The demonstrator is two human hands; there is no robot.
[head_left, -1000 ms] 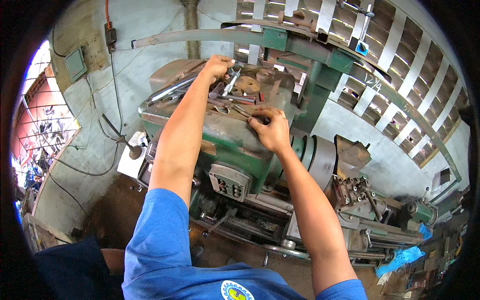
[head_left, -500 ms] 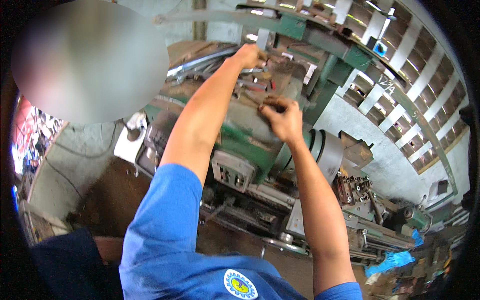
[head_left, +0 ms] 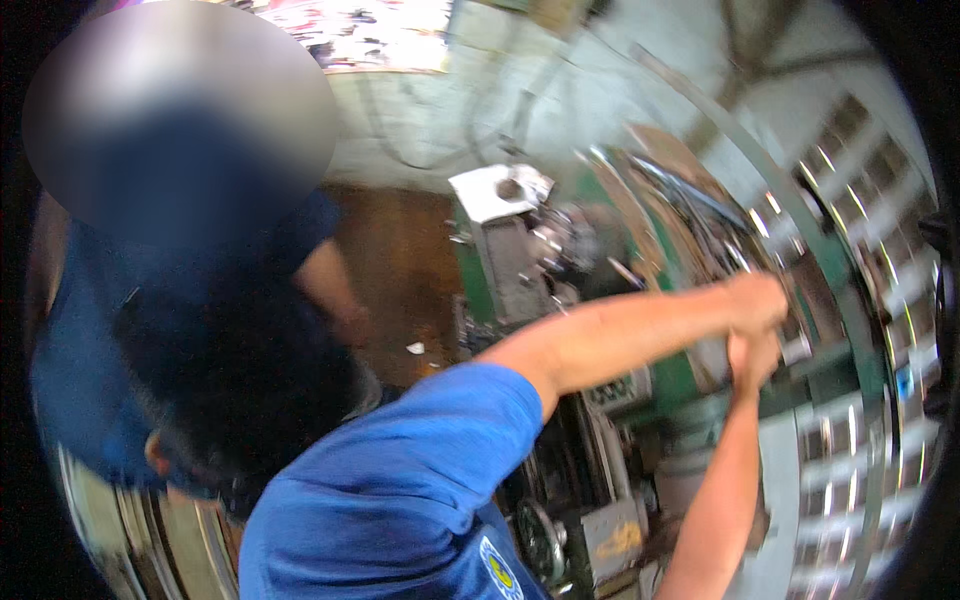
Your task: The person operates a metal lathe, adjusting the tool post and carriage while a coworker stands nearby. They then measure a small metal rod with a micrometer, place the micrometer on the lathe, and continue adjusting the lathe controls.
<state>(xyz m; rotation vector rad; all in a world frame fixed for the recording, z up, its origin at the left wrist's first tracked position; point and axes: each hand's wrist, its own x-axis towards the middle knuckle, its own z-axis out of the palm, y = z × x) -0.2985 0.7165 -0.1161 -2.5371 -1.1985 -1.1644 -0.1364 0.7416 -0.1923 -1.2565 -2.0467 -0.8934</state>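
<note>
My left hand (head_left: 757, 302) reaches across to the far right side of the green lathe's (head_left: 675, 380) headstock. Just below it is my right hand (head_left: 754, 357), close against the left one or touching it. Motion blur and the turn of both hands hide the fingers, so I cannot make out what they hold, if anything. Long metal bars and tools (head_left: 690, 195) lie in a heap on top of the lathe, beyond my hands.
A person in dark blue (head_left: 90, 320) stands close at my left. A white sheet (head_left: 490, 195) with a dark round thing on it lies at the lathe's far end. A handwheel (head_left: 540, 540) is low in front. A green beam (head_left: 860, 340) passes at right.
My view has swung left, bringing the person into sight and shifting the lathe rightward. My hands, apart before, have come together.
</note>
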